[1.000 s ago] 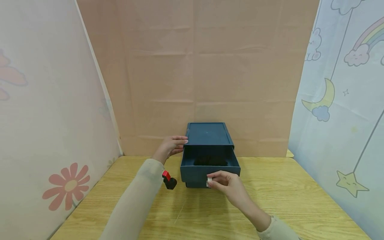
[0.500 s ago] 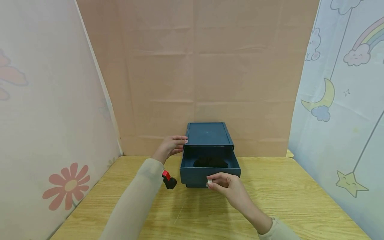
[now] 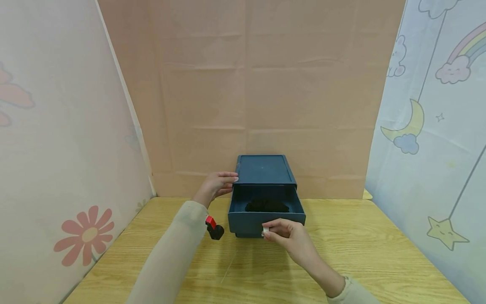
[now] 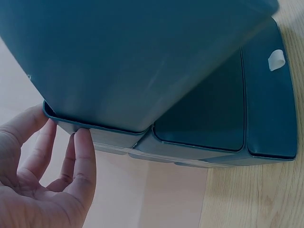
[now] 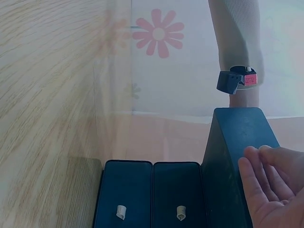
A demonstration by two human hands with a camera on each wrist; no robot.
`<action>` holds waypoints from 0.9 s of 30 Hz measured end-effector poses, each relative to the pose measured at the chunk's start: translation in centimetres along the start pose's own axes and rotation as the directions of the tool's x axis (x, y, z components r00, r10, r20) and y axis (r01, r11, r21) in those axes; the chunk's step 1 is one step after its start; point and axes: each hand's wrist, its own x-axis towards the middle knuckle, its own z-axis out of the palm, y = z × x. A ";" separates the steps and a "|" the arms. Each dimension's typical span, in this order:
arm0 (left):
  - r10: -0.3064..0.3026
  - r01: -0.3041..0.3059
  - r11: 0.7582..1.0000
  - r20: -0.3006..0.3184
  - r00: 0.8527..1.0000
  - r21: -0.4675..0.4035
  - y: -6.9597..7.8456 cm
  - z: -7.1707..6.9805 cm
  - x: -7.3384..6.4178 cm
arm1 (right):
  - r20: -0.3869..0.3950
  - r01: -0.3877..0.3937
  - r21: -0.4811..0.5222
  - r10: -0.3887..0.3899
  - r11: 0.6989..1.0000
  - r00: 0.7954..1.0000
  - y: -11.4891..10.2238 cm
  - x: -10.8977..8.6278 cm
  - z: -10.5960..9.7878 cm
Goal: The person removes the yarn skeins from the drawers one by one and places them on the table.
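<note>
A dark blue cabinet (image 3: 263, 169) stands against the back wall with its top drawer (image 3: 243, 222) pulled partly out. Inside lies a soft-looking black bundle (image 3: 267, 205). My right hand (image 3: 294, 240) pinches the small white pull tab (image 3: 265, 230) on that drawer's front; in the right wrist view its fingers (image 5: 254, 178) lie along the drawer. My left hand (image 3: 212, 188) touches the cabinet's upper left side with fairly straight fingers. In the left wrist view, its fingertips (image 4: 81, 135) are right at the rim of the cabinet's frame.
Two lower drawers (image 5: 128, 185) are closed, each with a white tab (image 5: 121, 212). A wood-grain table (image 3: 341, 257) carries the cabinet. A tan sheet (image 3: 315, 105) rises close behind it, with printed walls (image 3: 72, 126) at both sides. A black-and-red device (image 3: 215, 230) sits on the left wrist.
The top drawer has slid slightly further out toward me, showing more of the black bundle. My right hand keeps its pinch on the tab, and the left hand has stayed put.
</note>
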 end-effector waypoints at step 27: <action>-0.011 0.011 1.000 0.004 1.000 -0.003 0.2 -0.1 0.3 | 0.110 0.225 0.044 -0.229 0.973 0.967 -6.2 1.8 -6.6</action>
